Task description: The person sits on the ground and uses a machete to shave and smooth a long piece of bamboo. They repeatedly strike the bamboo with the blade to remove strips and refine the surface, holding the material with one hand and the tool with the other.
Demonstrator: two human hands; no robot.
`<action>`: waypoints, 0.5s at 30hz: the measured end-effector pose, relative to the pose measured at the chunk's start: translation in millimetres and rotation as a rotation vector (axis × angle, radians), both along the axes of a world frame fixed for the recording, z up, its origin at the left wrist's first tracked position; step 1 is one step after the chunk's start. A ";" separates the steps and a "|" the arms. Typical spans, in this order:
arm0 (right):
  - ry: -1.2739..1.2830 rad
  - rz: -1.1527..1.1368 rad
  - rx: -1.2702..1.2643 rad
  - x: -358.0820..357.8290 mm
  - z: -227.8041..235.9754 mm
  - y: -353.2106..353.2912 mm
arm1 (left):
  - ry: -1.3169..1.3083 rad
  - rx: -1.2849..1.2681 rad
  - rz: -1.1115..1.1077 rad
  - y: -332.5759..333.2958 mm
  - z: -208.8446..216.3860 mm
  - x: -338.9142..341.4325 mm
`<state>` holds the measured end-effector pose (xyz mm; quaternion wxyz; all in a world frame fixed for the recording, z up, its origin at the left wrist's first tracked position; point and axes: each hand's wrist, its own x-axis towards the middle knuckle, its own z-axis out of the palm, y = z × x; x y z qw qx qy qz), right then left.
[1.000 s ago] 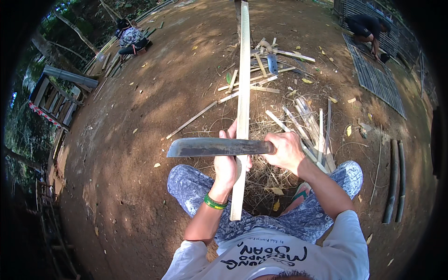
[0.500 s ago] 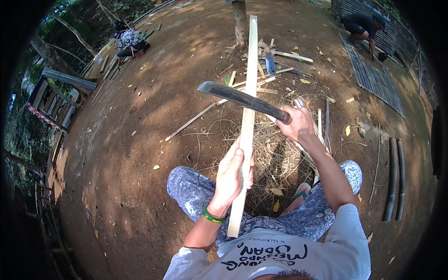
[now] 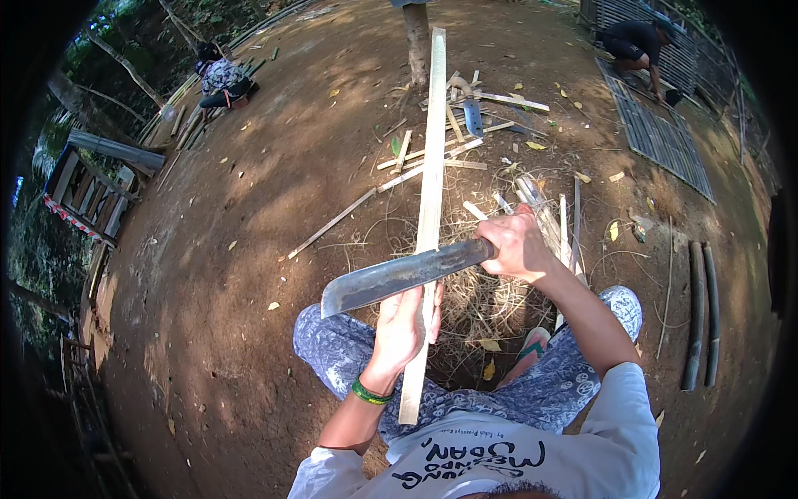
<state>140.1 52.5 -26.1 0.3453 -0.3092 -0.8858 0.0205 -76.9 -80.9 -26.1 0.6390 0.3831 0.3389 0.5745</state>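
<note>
My left hand [image 3: 402,331] is wrapped round a long pale bamboo strip [image 3: 433,166], low on its length. The strip points away from me, its near end over my lap and its far end up by a tree trunk. In my right hand [image 3: 517,243] is the handle of a machete [image 3: 391,276]. Its broad dark blade lies crosswise over the strip, just beyond my left fingers, with the tip out to the left. The blade hides part of the strip and of my left fingertips.
Thin shavings [image 3: 486,308] cover the ground between my knees. Cut strips and a second blade [image 3: 473,118] lie near the tree trunk [image 3: 416,46]. Two dark poles [image 3: 696,316] rest at the right. One person [image 3: 223,79] squats far left; another [image 3: 638,46] bends over a slatted panel [image 3: 661,137].
My right hand has drawn the machete toward me along the strip, and its blade has turned, tip now lower left. My left hand keeps its hold on the strip.
</note>
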 end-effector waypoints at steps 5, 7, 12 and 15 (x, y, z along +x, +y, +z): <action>-0.027 -0.128 -0.030 16.4 3.1 23.1 | -0.019 -0.050 0.016 -15.9 12.7 -3.3; -0.036 -0.133 -0.015 19.5 7.1 29.4 | -0.007 -0.063 0.014 -22.7 11.9 -7.8; -0.060 -0.251 -0.019 28.5 12.4 44.4 | 0.000 -0.065 -0.044 -40.9 13.0 -17.8; -0.058 -0.441 -0.105 55.4 15.0 67.7 | 0.032 -0.095 -0.098 -64.2 15.9 -24.9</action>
